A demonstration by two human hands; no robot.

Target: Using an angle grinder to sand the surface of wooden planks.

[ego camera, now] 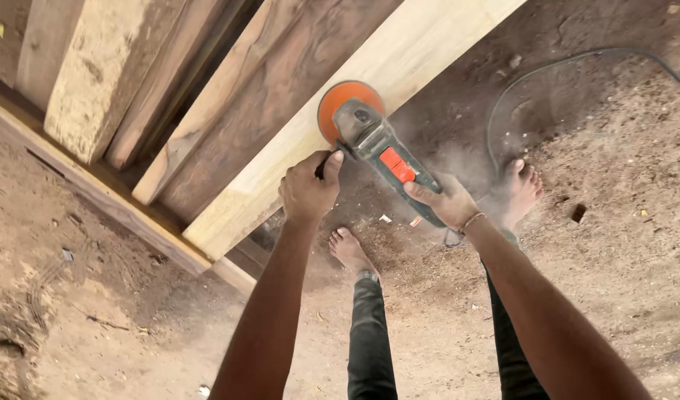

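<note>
1. Orange is what catches the eye first: the round orange sanding disc of a grey angle grinder with an orange switch lies flat against the pale sanded wooden plank, near its right edge, a little above the middle of the view.

2. The left hand sits at seven o'clock from the disc, its fingers curled shut around the grinder's black side handle. The right hand is at four o'clock, fingers wrapped tight round the rear of the grinder's body, a thin bracelet at the wrist.

3. The pale plank leans among darker rough timber boards that run off toward eleven o'clock. A haze of fine dust hangs at three o'clock from the tool.

4. A thin dark power cable loops over the sawdust-strewn dirt floor toward two o'clock. Two bare feet stand below the tool; the right foot is just beside the cable.

5. What worries me, watching: the disc works close to the plank's edge, so a tilt could make it catch and kick. The cable near the foot could snag or trip. Bare toes lie under a spinning tool, and the dust is going straight up.
</note>
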